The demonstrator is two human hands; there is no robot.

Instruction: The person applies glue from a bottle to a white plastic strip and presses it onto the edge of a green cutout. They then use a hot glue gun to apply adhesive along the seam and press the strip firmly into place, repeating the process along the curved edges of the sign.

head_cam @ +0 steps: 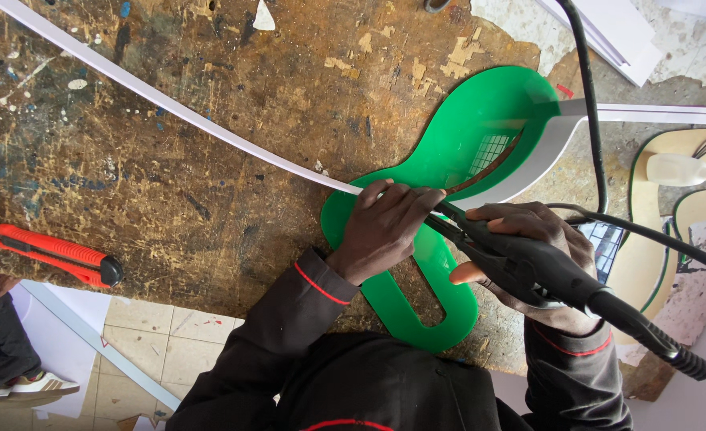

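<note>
A green plastic cut-out shape (456,144) lies flat on a worn wooden workbench (209,144). A long white strip (169,104) runs from the top left and bends around the shape's edge. My left hand (381,227) presses the strip against the green shape with closed fingers. My right hand (540,255) grips a black corded tool (520,259) whose tip points at the seam just by my left fingers. The tool's black cable (656,339) trails off to the lower right.
An orange utility knife (49,254) lies near the bench's left front edge. A second black cable (588,104) crosses the upper right. A small clear bottle (680,169) and pale boards lie at the right. Another person's leg and shoe (17,375) show on the tiled floor below left.
</note>
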